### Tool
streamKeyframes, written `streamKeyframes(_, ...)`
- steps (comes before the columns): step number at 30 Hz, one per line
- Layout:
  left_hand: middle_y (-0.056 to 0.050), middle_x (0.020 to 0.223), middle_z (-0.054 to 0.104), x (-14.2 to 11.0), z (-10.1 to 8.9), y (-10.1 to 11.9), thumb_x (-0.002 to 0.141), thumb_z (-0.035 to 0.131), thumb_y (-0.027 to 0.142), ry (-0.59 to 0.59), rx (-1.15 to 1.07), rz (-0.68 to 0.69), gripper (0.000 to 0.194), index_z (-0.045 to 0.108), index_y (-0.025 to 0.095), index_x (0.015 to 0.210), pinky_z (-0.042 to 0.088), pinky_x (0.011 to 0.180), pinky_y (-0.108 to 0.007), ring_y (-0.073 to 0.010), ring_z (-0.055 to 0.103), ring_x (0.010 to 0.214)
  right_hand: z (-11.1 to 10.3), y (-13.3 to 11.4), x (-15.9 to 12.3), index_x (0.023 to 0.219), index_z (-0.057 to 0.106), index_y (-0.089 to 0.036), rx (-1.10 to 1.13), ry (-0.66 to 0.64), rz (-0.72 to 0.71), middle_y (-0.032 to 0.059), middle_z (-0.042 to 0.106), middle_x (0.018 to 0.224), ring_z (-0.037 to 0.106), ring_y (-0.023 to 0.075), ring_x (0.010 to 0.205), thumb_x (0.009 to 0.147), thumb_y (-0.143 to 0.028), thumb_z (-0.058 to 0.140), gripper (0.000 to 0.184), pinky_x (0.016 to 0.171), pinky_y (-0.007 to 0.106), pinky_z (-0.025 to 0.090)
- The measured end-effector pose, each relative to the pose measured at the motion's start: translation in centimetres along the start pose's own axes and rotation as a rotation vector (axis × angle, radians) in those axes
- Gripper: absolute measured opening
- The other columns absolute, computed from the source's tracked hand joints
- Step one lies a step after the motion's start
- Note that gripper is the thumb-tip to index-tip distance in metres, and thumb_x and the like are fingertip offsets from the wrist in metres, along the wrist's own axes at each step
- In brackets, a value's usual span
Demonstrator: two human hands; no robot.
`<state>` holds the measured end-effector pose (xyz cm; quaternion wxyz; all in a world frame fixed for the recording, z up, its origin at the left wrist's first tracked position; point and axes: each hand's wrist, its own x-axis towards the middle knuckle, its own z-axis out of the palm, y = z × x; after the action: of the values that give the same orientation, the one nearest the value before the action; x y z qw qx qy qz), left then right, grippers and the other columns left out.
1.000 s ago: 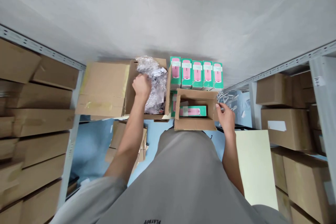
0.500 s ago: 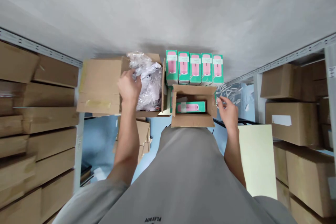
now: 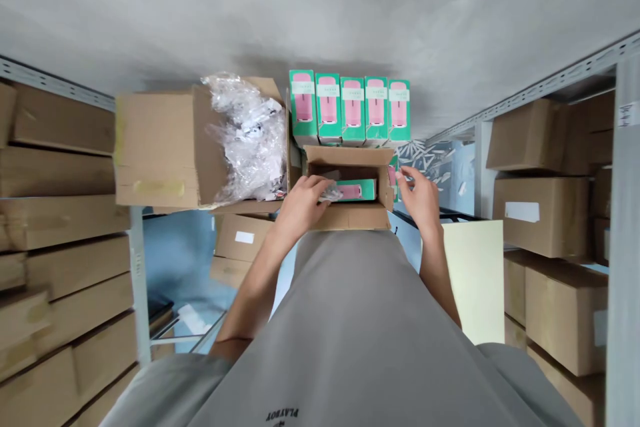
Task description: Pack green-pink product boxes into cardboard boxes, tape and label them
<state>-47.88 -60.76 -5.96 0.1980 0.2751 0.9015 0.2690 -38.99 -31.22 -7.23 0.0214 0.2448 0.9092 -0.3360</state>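
Observation:
My left hand is at the left side of a small open carton, its fingers closed on a crumpled clear plastic wrapper. Inside the carton lies a green and pink box, just right of that wrapper. Beyond the carton's right wall is my right hand, thumb and forefinger pinched together beside another green and pink box, which is mostly hidden. What those fingertips hold, if anything, cannot be made out. To the left, a larger open carton is full of crumpled clear plastic packaging.
Several green and pink boxes stand in a row against the grey wall. Shelves of stacked brown cartons rise at left, with more cartons at right. A pale yellow board is by my right arm.
My left hand has moved right, from the plastic packaging in the large carton to the small carton, bringing a clear wrapper. My right hand stays by the small carton's right side. The view has shifted slightly.

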Motion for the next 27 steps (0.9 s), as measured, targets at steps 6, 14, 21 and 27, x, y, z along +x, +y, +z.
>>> streamKeyframes(6,-0.012,0.135,0.078,3.2,-5.6,-5.7,0.107,0.068,0.035,0.435,0.068,-0.303,0.044,0.071,0.018,0.147,0.057,0.104,-0.045,-0.0238,0.076,0.104,-0.5,0.3,-0.1,0.131,0.082,-0.021,0.023,-0.007,0.004,0.016,0.087,0.128,0.086,0.033,0.102,0.11,-0.055,0.055,0.048,0.091,0.041,0.063)
streamKeyframes(14,-0.017,0.151,0.072,13.0,-7.0,-13.3,0.09,0.057,0.094,0.387,0.034,-0.489,0.103,0.071,0.008,0.145,0.045,0.108,-0.048,-0.0277,0.073,0.134,-0.6,0.5,-0.3,0.13,0.083,-0.021,0.051,-0.022,-0.021,0.0157,0.087,0.127,0.086,0.0332,0.101,0.109,-0.052,0.058,0.045,0.089,0.041,0.065)
streamKeyframes(21,-0.013,0.143,0.075,8.9,-8.7,-10.1,0.113,0.053,0.056,0.555,0.057,-0.466,0.06,0.073,0.007,0.139,0.044,0.1,-0.049,-0.0235,0.078,0.124,-1.1,1.9,-0.7,0.132,0.083,-0.021,0.071,0.001,-0.01,0.0163,0.087,0.127,0.085,0.0332,0.104,0.112,-0.06,0.053,0.054,0.094,0.043,0.064)
streamKeyframes(27,-0.008,0.123,0.084,2.4,-7.7,-0.9,0.113,0.065,0.053,0.73,-0.134,-0.112,0.037,0.084,0.025,0.129,0.062,0.085,-0.044,-0.0204,0.079,0.103,-0.5,2.4,-0.8,0.134,0.082,-0.02,0.071,-0.046,0.033,0.0159,0.087,0.13,0.086,0.0314,0.101,0.112,-0.06,0.055,0.053,0.093,0.041,0.064)
